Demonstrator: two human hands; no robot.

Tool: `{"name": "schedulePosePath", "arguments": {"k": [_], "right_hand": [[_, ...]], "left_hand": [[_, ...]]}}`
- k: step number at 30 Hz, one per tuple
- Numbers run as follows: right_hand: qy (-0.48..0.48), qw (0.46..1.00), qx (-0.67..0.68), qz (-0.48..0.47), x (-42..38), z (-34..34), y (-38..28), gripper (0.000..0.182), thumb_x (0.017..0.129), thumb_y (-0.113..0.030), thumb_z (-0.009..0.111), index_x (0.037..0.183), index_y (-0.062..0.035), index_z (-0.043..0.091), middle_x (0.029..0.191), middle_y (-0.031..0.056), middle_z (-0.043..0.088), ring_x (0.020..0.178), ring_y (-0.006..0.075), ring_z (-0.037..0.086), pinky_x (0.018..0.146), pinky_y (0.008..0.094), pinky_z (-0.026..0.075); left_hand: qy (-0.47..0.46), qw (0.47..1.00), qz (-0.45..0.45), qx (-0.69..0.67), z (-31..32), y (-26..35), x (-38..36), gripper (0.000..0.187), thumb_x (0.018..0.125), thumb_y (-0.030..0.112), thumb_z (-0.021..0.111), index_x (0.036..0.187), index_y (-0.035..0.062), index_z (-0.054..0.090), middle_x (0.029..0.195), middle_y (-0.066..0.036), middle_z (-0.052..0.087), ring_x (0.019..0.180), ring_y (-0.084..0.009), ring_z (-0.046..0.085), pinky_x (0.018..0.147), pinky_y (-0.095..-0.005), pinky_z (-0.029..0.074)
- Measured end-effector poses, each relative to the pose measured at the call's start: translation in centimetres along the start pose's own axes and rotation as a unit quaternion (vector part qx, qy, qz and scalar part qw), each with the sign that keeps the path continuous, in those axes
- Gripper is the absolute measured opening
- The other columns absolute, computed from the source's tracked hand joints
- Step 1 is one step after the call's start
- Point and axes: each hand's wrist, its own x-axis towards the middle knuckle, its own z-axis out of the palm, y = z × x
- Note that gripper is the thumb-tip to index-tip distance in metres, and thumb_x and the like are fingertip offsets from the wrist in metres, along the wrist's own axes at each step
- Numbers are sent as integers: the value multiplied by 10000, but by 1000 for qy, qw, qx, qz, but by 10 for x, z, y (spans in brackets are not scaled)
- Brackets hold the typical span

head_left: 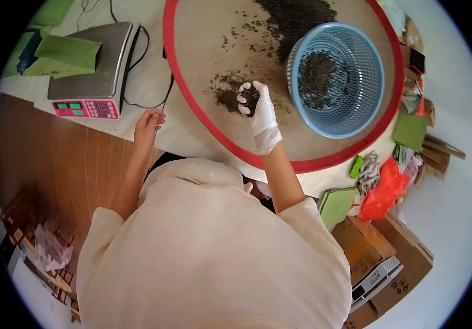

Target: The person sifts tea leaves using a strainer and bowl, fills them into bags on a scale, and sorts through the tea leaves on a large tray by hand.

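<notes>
In a white glove, my right hand (257, 107) is palm up, its fingers curled around a handful of dark loose tea leaves (251, 100). It is over a round tray (203, 52) with a red rim, beside a small scatter of the same leaves (226, 93). My bare left hand (149, 120) hovers by the table edge, fingers loosely bent and slightly apart, with nothing visible in it. To the right of my gloved hand a blue plastic basket (365, 66) stands on the tray with more leaves (317, 79) inside. A larger dark heap (296, 19) lies at the tray's far side.
A weighing scale (91, 55) with a pink keypad stands at the left, a green bag (69, 55) on its plate and black cables beside it. At the right are a red plastic bag (384, 189), green pouches (337, 205) and cardboard boxes (363, 247).
</notes>
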Motion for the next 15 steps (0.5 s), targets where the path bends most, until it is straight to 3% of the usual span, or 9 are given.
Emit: {"name": "schedulePosePath", "arguments": {"k": [2,4,6,10,11,12,14,15], "right_hand": [[-2,1000,1,-19,-25,25,-27,180,884,-264,521,813,-99,518,769,37,540,594,124,465,386,218,278],[-73,994,76,-19,-45,37,-57,185,880,-263,526,807,-94,519,789,39,542,592,126,455,386,213,284],[-43,991,119,-38,-65,46,-92,195,892,-252,511,797,-83,518,794,39,549,592,119,460,383,196,286],[45,981,6,-191,-57,7,-155,189,914,-239,475,809,-92,532,762,38,562,631,117,498,406,192,318],[103,967,-68,-224,-48,-12,-165,203,921,-245,466,876,-80,576,785,44,582,645,113,506,470,203,371],[146,947,-177,-225,-31,-45,-176,300,927,-257,465,1070,-25,590,930,105,623,748,176,565,660,275,472],[214,888,-343,-219,-30,-51,-172,458,928,-265,466,1274,34,487,1137,197,598,977,285,591,904,361,442],[211,889,-343,-218,-31,-54,-175,458,928,-265,466,1274,34,487,1137,197,598,977,285,591,904,361,442]], "left_hand": [[-18,1000,0,16,3,-1,10,200,959,197,471,1034,81,614,975,-27,652,880,-112,604,772,-249,448],[-35,999,12,18,9,6,14,203,959,197,469,1039,80,613,971,-26,650,877,-110,600,770,-250,450],[-49,999,8,23,15,14,18,207,959,195,464,1042,78,614,975,-27,647,878,-108,596,771,-252,451],[-63,997,21,29,21,21,25,210,960,195,460,1044,79,615,978,-25,643,878,-102,590,773,-246,447],[-64,997,21,30,21,23,25,210,960,195,460,1044,79,615,978,-25,643,878,-102,590,773,-246,447],[-64,997,26,24,22,26,23,210,961,195,460,1044,80,615,977,-23,643,876,-99,589,771,-245,445],[-62,997,31,20,18,27,24,209,962,194,460,1044,80,615,975,-21,642,875,-97,588,769,-243,444],[-59,998,29,22,15,25,24,209,964,196,460,1044,80,615,974,-18,641,873,-95,587,764,-243,443]]}}
